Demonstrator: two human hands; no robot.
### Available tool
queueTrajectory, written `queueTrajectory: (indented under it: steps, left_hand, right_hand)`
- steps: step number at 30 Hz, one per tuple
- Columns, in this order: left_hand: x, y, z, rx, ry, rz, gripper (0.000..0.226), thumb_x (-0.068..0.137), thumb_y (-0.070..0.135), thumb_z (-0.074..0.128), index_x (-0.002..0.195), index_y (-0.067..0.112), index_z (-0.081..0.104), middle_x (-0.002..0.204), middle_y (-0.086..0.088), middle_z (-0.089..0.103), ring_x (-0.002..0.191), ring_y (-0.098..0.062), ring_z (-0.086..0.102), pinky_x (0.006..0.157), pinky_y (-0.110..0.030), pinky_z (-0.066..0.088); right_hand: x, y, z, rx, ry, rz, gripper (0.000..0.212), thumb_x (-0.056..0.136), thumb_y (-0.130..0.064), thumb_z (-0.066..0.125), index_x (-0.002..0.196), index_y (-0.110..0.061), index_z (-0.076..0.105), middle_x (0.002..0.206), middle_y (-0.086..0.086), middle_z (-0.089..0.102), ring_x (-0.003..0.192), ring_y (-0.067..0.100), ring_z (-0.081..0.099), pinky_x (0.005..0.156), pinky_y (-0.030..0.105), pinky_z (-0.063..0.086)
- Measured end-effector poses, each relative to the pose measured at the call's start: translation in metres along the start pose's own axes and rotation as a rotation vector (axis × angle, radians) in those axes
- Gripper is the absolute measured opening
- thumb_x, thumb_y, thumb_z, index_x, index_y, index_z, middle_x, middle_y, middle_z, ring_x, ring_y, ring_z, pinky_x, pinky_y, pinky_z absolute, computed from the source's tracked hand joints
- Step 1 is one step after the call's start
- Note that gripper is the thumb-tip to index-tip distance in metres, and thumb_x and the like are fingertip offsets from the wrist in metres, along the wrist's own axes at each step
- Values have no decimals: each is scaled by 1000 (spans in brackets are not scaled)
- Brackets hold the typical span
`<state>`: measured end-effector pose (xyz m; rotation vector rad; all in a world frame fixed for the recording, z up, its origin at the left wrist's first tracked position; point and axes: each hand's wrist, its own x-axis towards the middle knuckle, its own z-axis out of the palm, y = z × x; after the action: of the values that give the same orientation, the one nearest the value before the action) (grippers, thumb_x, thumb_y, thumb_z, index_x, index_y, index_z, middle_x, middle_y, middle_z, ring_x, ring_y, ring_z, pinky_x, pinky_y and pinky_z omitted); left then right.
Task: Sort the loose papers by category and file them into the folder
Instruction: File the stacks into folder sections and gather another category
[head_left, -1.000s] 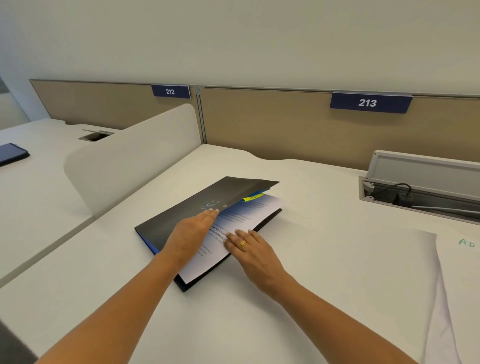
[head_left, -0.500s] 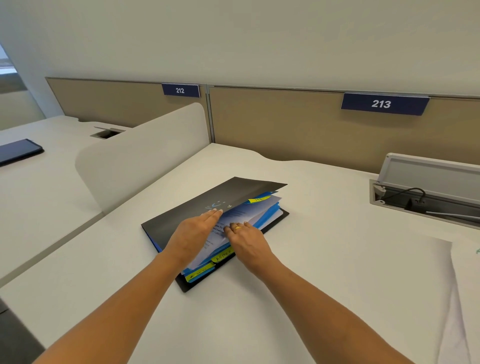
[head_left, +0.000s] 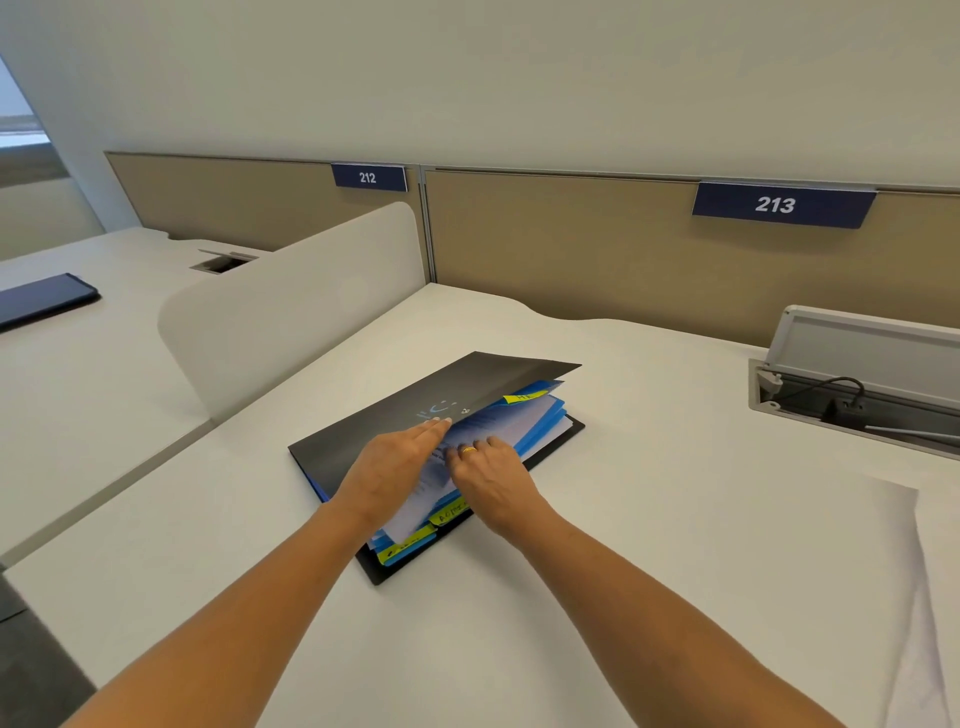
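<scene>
Head view. A black folder (head_left: 395, 415) lay near the middle of the white desk (head_left: 649, 545), its cover partly raised over blue dividers (head_left: 545, 415) with yellow tabs (head_left: 408, 543). The left hand (head_left: 387, 465) rested on the cover's free edge, fingers straight and together; its grip was open and held nothing. The right hand (head_left: 493, 480), a ring on one finger, lay just beside it with bent fingers on a printed sheet (head_left: 488, 423) inside the folder. Whether that grip pinched the sheet or only pressed it could not be told. Loose papers (head_left: 940, 597) lay at the desk's right edge, well apart from the folder. An open cable box (head_left: 852, 410) sat behind them, below plate 213 (head_left: 779, 204).
</scene>
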<state>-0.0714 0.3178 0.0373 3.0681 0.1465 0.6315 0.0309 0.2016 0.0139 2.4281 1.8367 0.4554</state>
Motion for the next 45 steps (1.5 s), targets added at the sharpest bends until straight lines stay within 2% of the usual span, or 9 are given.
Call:
queueTrajectory:
  steps: [3,5,8,14,20,26,30,41,45]
  left_hand:
    - [2,1,-3,6,-14,-6,67,43,-10,85,106,-8,64,91,-20,72,72,-28,72,57,-35,56]
    - [3,2,-4,1,-2,-37,64,53,-12,81,114,-6,61,102,-21,69,83,-30,71,70,-36,56]
    - [3,4,-3,-68,-21,-80,56,74,-9,67,127,-3,51,120,-22,60,104,-35,64,91,-39,49]
    - [7,11,-6,-192,-161,-208,49,95,4,44,141,9,28,141,-14,44,126,-24,49,107,-28,36]
    - [7,15,-5,-209,-53,-216,36,99,26,36,131,26,49,137,5,50,127,-16,45,101,-18,30]
    - [14,11,-6,-147,-289,-325,79,78,21,71,143,8,27,140,-8,47,126,-19,49,106,-21,33]
    - [17,17,-14,-47,-294,-267,74,84,24,65,145,13,24,141,-5,46,126,-17,49,106,-21,34]
    - [10,19,-20,-26,-261,-231,58,95,11,47,146,15,21,142,-7,45,124,-18,50,103,-20,36]
    - [10,20,-26,34,-225,-199,57,94,4,47,145,16,25,141,-4,47,123,-16,51,101,-17,36]
  right_hand:
    - [2,6,0,46,-66,-131,45,96,-10,41,141,-10,36,136,14,51,127,33,43,112,48,22]
    - [0,7,-3,87,-49,-158,41,98,-11,39,140,-12,37,128,13,57,113,30,54,94,38,38]
    - [-4,3,-3,111,12,-94,35,99,-9,37,133,-7,40,106,12,59,88,27,61,64,31,36]
    - [3,-17,-11,93,-67,-7,31,98,-6,35,128,-1,43,113,15,58,97,28,60,64,32,34]
    - [10,-28,-25,32,-211,-19,26,97,-7,45,121,-2,52,118,13,60,104,25,60,76,30,45]
    - [2,-24,-42,-12,-241,-27,22,96,-10,48,116,-6,56,112,7,63,104,22,61,82,27,46]
    - [4,-24,-38,9,-212,-13,23,97,-11,47,117,-5,55,111,9,63,100,22,62,80,28,45]
    - [-3,-14,-2,104,-63,-184,45,99,-7,35,143,-5,25,125,19,50,102,31,57,70,35,46]
    - [-5,-5,1,142,-89,-77,52,98,-7,39,146,-8,20,130,20,48,110,35,55,77,41,48]
